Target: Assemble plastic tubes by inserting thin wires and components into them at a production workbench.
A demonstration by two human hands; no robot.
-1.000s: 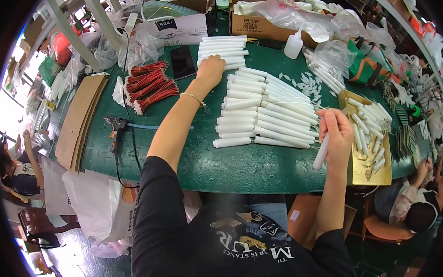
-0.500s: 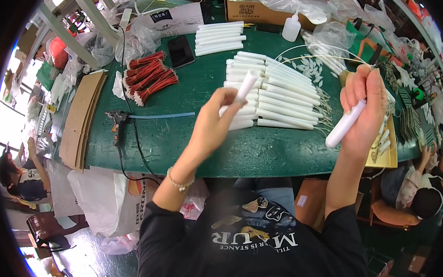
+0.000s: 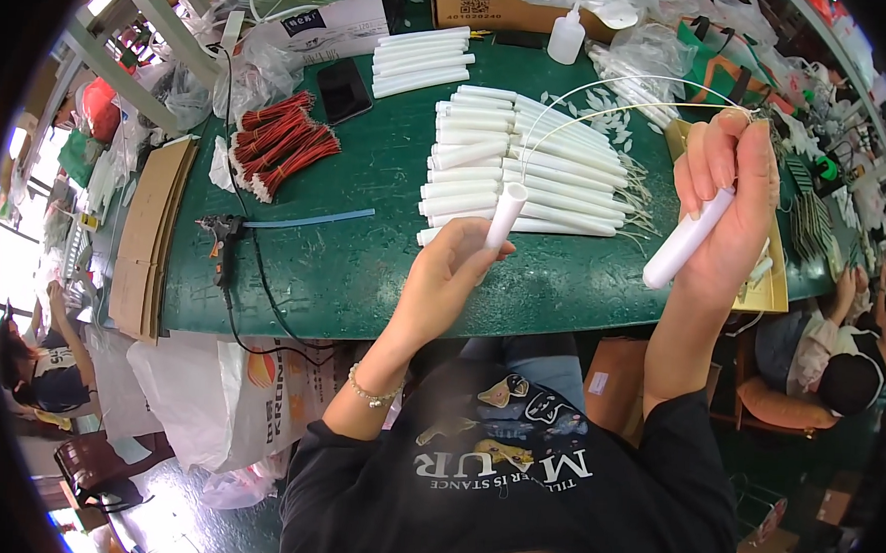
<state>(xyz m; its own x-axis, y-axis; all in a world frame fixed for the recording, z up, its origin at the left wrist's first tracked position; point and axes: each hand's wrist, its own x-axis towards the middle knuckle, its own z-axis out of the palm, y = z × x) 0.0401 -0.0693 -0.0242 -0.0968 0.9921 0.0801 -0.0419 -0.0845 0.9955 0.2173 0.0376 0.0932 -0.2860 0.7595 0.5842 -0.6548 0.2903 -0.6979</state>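
The left hand (image 3: 450, 282) grips a white hollow plastic tube (image 3: 506, 218), seemingly angled to expose its mouth; the right hand (image 3: 732, 212) holds a white round-ended plastic tube (image 3: 687, 239) and, perhaps, thin pale wires (image 3: 672, 103).

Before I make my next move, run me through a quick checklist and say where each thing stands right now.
1. Left hand grips a white tube: ok.
2. That tube's open end points upward: ok.
3. Right hand holds a second white tube: ok.
4. Ends of the arching wires inside the first tube: cannot tell; they meet its mouth only in this view.
5. One hand free: not ok, each holds a tube.
6. Glue gun lying apart from both hands: ok.
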